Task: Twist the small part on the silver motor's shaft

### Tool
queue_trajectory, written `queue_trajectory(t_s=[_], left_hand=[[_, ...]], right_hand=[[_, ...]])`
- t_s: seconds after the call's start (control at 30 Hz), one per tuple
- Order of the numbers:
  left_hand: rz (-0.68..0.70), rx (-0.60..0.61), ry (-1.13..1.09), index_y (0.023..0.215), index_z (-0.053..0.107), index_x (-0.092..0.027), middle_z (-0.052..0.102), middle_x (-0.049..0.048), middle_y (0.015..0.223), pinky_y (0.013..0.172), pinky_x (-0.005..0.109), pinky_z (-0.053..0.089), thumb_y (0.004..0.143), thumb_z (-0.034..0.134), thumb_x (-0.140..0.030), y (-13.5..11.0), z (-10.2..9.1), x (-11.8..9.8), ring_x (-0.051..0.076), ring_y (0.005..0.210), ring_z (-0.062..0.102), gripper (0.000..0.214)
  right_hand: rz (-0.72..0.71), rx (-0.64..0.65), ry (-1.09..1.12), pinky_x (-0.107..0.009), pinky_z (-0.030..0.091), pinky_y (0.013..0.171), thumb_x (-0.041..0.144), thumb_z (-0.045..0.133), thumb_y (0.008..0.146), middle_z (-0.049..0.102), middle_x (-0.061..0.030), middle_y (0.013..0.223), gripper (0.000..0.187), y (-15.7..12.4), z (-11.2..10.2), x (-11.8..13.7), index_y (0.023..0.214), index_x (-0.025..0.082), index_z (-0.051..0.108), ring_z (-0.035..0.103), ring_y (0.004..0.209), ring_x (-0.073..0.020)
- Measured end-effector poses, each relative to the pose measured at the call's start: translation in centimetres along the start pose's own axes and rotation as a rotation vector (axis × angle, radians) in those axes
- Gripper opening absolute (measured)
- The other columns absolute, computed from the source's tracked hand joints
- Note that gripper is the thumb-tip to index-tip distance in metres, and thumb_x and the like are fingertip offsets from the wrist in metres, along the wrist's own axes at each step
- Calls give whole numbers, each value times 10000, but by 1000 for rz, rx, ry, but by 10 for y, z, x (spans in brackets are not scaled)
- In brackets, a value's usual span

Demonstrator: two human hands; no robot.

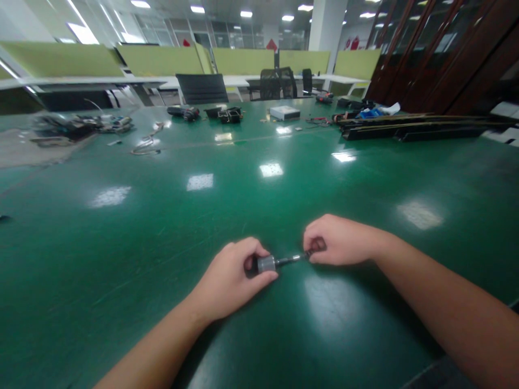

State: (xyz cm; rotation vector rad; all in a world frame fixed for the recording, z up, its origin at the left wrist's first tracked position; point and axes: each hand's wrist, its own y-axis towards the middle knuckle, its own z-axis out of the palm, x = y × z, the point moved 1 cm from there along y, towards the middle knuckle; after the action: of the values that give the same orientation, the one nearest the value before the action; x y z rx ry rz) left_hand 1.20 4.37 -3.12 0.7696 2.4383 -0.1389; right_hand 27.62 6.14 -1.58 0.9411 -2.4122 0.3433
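My left hand (235, 275) is closed around a small grey metal cylinder (266, 263) just above the green table (162, 227). A thin dark shaft (290, 260) sticks out of the cylinder toward the right. My right hand (336, 240) pinches the far end of that shaft between thumb and fingers. Both hands hover low over the near middle of the table, close together. The part of the piece inside each fist is hidden.
At the far side lie a power drill (184, 112), black parts (229, 114), a white box (284, 112), loose cables (146, 145) and a blurred pile of tools (81, 125). Long dark rails (409, 128) lie at the back right. Office chairs (201, 88) stand behind.
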Motion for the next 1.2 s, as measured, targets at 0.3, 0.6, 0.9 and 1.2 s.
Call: queue_trajectory(t_s=[0.3, 0.6, 0.9, 1.2], left_hand=[[-6, 5, -5, 913, 660, -219, 628, 0, 810, 657, 285, 402, 836, 721, -409, -1, -2, 0, 175, 714, 560, 214], [11, 6, -17, 908, 661, -220, 627, -2, 794, 652, 281, 408, 826, 723, -392, 2, 0, 1, 174, 710, 562, 200], [8, -19, 2, 930, 658, -228, 636, -12, 800, 660, 287, 395, 780, 762, -358, 9, 1, -8, 176, 712, 567, 224], [13, -4, 27, 991, 681, -233, 625, -12, 753, 652, 291, 384, 891, 638, -444, 9, 1, -8, 169, 685, 563, 238]], right_hand=[[6, 7, 26, -232, 434, 618, 185, 715, 775, 686, -8, 758, 89, 2, 1, 3, 857, 165, 744, 602, 667, -119], [-12, -32, 66, -230, 416, 599, 230, 714, 822, 687, -11, 764, 106, 4, 6, 0, 892, 169, 764, 596, 652, -115], [-177, -173, -14, -276, 424, 736, 257, 682, 896, 695, -42, 857, 132, 18, 26, 19, 955, 158, 746, 595, 801, -157], [-138, -189, 6, -275, 423, 744, 261, 674, 896, 700, -38, 887, 133, 16, 28, 16, 975, 176, 738, 605, 824, -160]])
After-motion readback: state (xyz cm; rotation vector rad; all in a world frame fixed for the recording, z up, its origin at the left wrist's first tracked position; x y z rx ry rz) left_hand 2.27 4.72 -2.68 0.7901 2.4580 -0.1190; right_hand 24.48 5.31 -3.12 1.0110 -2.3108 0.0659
